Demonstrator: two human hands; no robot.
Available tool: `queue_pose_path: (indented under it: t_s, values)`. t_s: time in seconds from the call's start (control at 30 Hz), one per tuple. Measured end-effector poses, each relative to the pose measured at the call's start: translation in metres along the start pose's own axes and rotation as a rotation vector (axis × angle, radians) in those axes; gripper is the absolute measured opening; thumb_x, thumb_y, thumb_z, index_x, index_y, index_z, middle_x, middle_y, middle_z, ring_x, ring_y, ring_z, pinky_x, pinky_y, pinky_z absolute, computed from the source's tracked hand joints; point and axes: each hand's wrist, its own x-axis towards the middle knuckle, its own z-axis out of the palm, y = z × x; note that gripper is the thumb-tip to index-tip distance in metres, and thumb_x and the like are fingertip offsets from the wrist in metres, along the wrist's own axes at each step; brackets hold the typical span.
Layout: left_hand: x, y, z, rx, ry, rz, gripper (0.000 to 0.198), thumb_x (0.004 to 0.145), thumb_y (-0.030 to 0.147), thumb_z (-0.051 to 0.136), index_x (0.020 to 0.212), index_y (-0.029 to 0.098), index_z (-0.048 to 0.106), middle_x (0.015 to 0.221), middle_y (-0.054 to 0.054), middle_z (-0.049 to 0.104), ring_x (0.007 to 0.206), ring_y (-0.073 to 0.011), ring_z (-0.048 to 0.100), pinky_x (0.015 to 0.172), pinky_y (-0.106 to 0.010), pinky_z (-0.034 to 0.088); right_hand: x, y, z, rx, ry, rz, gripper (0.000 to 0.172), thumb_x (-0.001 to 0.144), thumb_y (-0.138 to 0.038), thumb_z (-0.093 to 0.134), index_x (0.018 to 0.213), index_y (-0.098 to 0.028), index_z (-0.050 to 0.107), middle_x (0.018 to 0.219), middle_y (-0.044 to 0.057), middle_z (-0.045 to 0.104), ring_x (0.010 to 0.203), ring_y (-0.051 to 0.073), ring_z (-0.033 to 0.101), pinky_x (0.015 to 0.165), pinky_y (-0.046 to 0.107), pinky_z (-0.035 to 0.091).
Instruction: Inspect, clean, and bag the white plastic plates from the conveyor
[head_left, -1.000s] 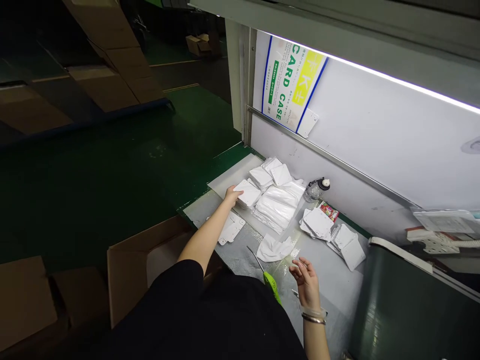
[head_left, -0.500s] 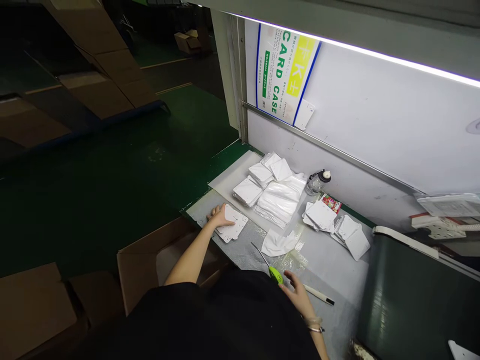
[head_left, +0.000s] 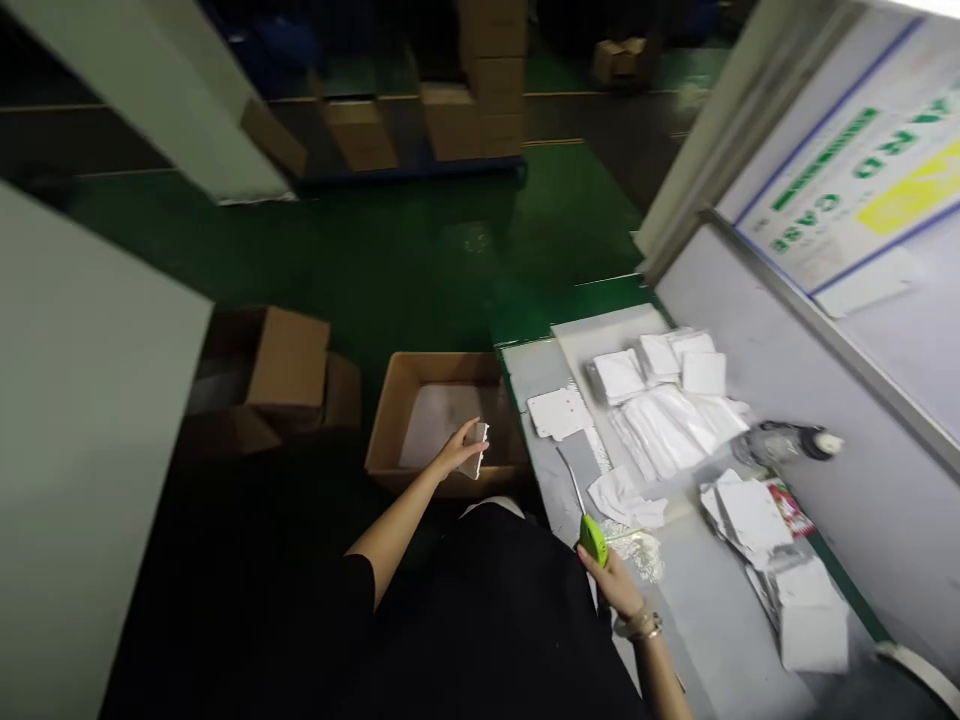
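My left hand (head_left: pixel 455 452) is closed around a small stack of thin white plates (head_left: pixel 474 450), tilted on edge and held above an open cardboard box (head_left: pixel 381 430). My right hand (head_left: pixel 611 580) is low at the bench edge, its fingers closed on the end of a green-handled tool (head_left: pixel 593 540). A thin, slightly bent metal shaft sticks out of the handle and points away from me. Another white plate (head_left: pixel 556 413) with small holes lies flat on the bench, left of a crumpled white cloth (head_left: pixel 626 498).
Piles of white plates (head_left: pixel 619 376) and clear plastic bags (head_left: pixel 666 428) lie at the bench's far end. A bottle (head_left: pixel 784 442) lies nearby along the wall, beside more plate piles (head_left: pixel 754 512). Other cardboard boxes (head_left: pixel 289 357) stand on the green floor at left.
My view has swung left. The left hand has lifted a stack of plates off the bench and carried it over the box. My right hand has closed on the green handle.
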Motion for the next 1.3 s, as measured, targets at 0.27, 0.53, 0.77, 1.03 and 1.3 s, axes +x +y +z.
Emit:
queue_pose_path:
  t_s: [0.27, 0.53, 0.77, 1.03, 1.3]
  values:
    - [-0.155, -0.097, -0.056, 0.004, 0.387, -0.316, 0.075, 0.057, 0.049, 0.079, 0.126, 0.030, 0.055, 0.107, -0.009, 0.055, 0.108, -0.0306, 0.053, 0.095, -0.042, 0.040, 0.045, -0.129, 0.031, -0.599, -0.657, -0.144, 0.033, 0.087, -0.044, 0.049, 0.073, -0.016, 0.060, 0.060, 0.003, 0.065, 0.054, 0.014, 0.061, 0.053, 0.022, 0.044]
    - [-0.219, -0.123, -0.057, 0.049, 0.555, -0.407, 0.070, 0.057, 0.042, 0.079, 0.122, 0.029, 0.056, 0.100, -0.005, 0.057, 0.099, -0.0262, 0.057, 0.090, -0.038, 0.044, 0.066, -0.143, 0.101, -0.835, -0.759, -0.249, 0.036, 0.080, -0.046, 0.060, 0.065, -0.014, 0.061, 0.062, 0.009, 0.067, 0.061, 0.020, 0.068, 0.053, 0.022, 0.046]
    - [-0.227, -0.129, -0.051, 0.075, 0.593, -0.417, 0.068, 0.060, 0.042, 0.077, 0.122, 0.027, 0.055, 0.102, -0.006, 0.056, 0.102, -0.0258, 0.055, 0.091, -0.037, 0.043, 0.068, -0.146, 0.099, -0.900, -0.817, -0.152, 0.040, 0.086, -0.048, 0.053, 0.073, -0.011, 0.063, 0.066, 0.009, 0.068, 0.049, 0.016, 0.064, 0.043, 0.021, 0.045]
    - [-0.217, -0.119, -0.065, 0.075, 0.586, -0.417, 0.068, 0.062, 0.041, 0.076, 0.124, 0.028, 0.053, 0.106, -0.007, 0.055, 0.105, -0.0270, 0.054, 0.093, -0.039, 0.042, 0.070, -0.162, 0.094, -0.974, -0.767, -0.158, 0.031, 0.091, -0.039, 0.055, 0.110, -0.015, 0.059, 0.106, 0.006, 0.063, 0.089, 0.017, 0.063, 0.077, 0.035, 0.054]
    - [-0.220, -0.113, -0.065, 0.026, 0.550, -0.414, 0.066, 0.058, 0.038, 0.078, 0.120, 0.028, 0.057, 0.103, -0.006, 0.055, 0.102, -0.0271, 0.055, 0.092, -0.039, 0.042, 0.071, -0.163, 0.096, -0.993, -0.722, -0.203, 0.028, 0.090, -0.038, 0.056, 0.107, -0.015, 0.060, 0.106, 0.006, 0.063, 0.090, 0.017, 0.062, 0.079, 0.036, 0.053]
